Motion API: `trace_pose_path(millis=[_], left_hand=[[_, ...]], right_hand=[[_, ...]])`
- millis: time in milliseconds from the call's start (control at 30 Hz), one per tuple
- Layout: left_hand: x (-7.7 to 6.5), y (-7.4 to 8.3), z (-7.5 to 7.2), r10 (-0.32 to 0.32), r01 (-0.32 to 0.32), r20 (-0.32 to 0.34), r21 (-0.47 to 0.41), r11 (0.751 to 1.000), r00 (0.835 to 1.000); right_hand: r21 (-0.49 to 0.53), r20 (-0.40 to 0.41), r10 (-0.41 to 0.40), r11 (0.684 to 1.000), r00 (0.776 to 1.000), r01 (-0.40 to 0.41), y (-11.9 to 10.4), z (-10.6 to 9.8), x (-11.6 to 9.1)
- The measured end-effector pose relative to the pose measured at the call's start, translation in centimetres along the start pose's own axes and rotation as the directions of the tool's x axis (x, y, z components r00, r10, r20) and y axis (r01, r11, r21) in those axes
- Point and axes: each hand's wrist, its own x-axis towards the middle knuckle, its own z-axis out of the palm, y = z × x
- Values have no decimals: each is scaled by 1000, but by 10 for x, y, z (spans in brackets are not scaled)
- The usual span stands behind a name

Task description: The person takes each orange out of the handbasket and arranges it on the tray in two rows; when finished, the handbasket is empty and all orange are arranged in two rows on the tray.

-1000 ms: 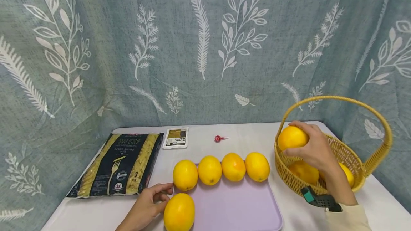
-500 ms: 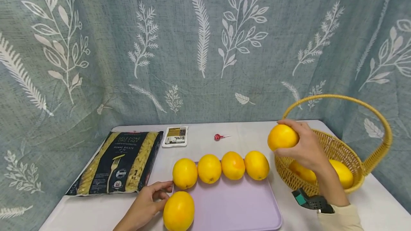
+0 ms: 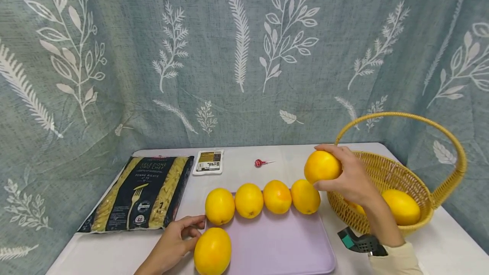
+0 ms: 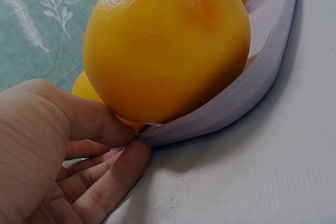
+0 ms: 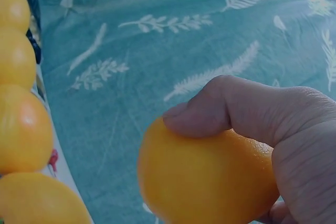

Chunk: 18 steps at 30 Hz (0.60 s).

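Note:
My right hand [image 3: 349, 177] grips an orange [image 3: 323, 167] in the air, left of the wicker basket [image 3: 428, 220] and over the right end of a row of oranges. In the right wrist view the thumb presses on that orange [image 5: 205, 174]. At the lower left, my left hand [image 3: 176, 241] pinches the rim of the lilac tray [image 3: 280, 245] between thumb and fingers, seen close in the left wrist view [image 4: 210, 119]. A single orange [image 3: 212, 251] sits at the tray's near left corner. Several oranges [image 3: 249, 200] line its far edge. Another orange [image 3: 400, 207] lies in the basket.
A black and yellow bag of penne [image 3: 139, 194] lies at the left. Behind the tray are a small flat packet [image 3: 209, 162] and a red lollipop [image 3: 259, 163]. The basket's tall handle [image 3: 405, 116] arches up at the right. A patterned curtain [image 3: 244, 54] hangs behind the table.
My right hand has carried its orange out of the basket, leftwards towards the right end of the row. The left hand stays at the tray's rim.

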Motion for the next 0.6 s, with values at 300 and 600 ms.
trace_pose_path(millis=[300, 600], left_hand=[[-1, 0, 0, 0, 0, 0, 1, 1000, 1000], [0, 0, 0, 3, -3, 2, 0, 1000, 1000]], right_hand=[[81, 57, -61, 995, 997, 56, -12, 17, 1], [272, 167, -53, 962, 984, 5, -20, 34, 1]])
